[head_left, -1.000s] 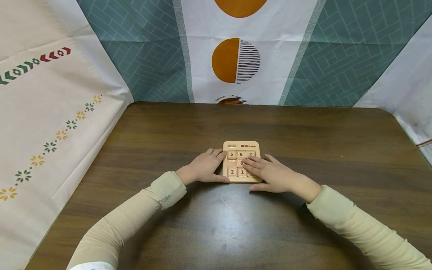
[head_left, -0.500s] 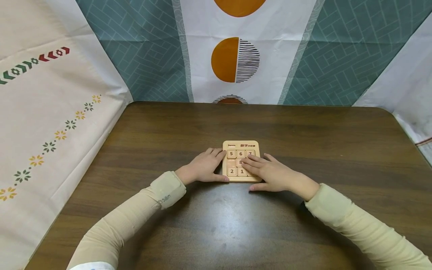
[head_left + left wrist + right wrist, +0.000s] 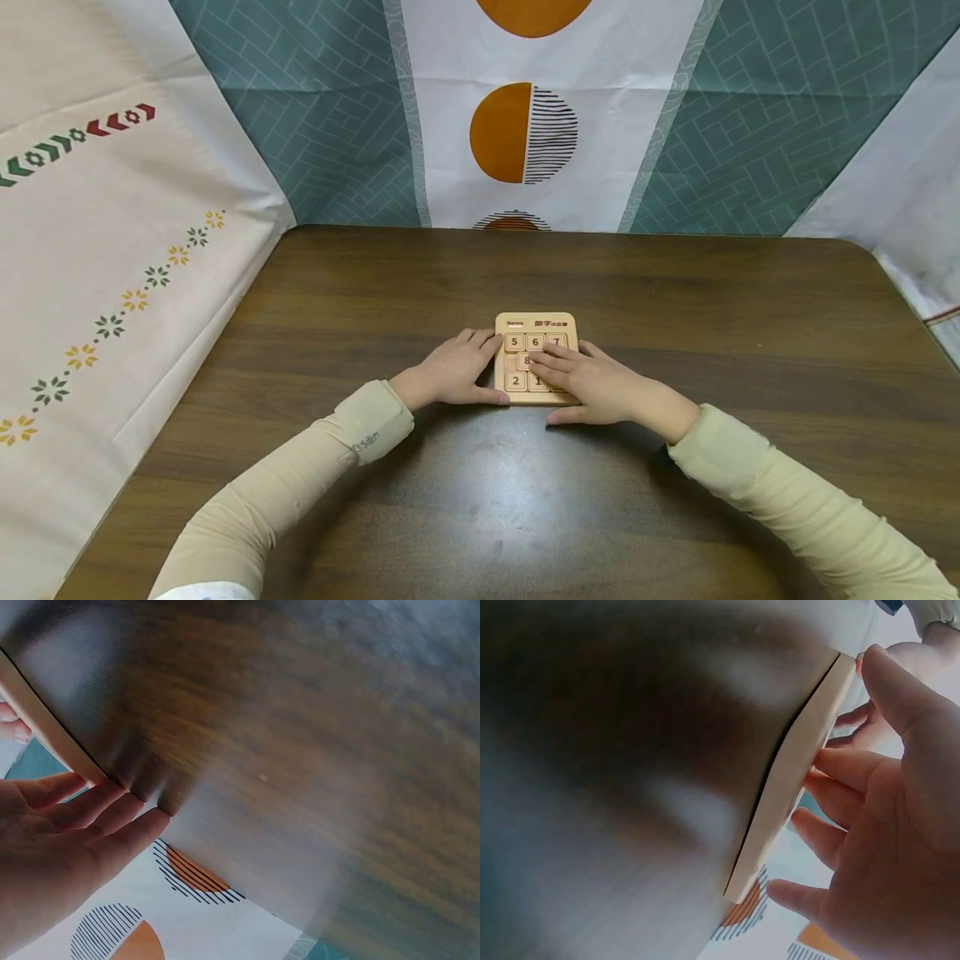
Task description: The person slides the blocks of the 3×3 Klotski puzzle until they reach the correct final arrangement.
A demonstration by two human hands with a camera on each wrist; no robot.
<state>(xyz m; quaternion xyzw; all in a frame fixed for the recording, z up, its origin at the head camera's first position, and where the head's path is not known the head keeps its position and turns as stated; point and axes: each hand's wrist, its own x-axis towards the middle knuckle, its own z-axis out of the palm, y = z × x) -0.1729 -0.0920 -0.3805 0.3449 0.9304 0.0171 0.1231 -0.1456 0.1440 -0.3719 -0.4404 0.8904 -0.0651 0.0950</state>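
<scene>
A pale wooden sliding number puzzle (image 3: 536,323) lies flat on the table. My left hand (image 3: 459,368) rests along its left edge, thumb at the near left corner and fingers at the side. In the left wrist view those fingers (image 3: 124,817) look nearly straight against the frame. My right hand (image 3: 600,385) spreads over the puzzle's right side, its fingertips on the middle row at the tile marked 8 (image 3: 526,360). That tile sits partly over the gap at the row's left. Tiles 5, 6, 2 and 1 show; the right column is mostly covered.
The dark wooden table (image 3: 420,275) extends around the puzzle on all sides. Behind it hangs a patterned cloth (image 3: 600,125), and a cream cloth (image 3: 90,275) drapes along the left edge.
My right hand has shifted slightly left, and the tile marked 8 has slid left with it, narrowing the gap in the middle row. My left hand has stayed in place.
</scene>
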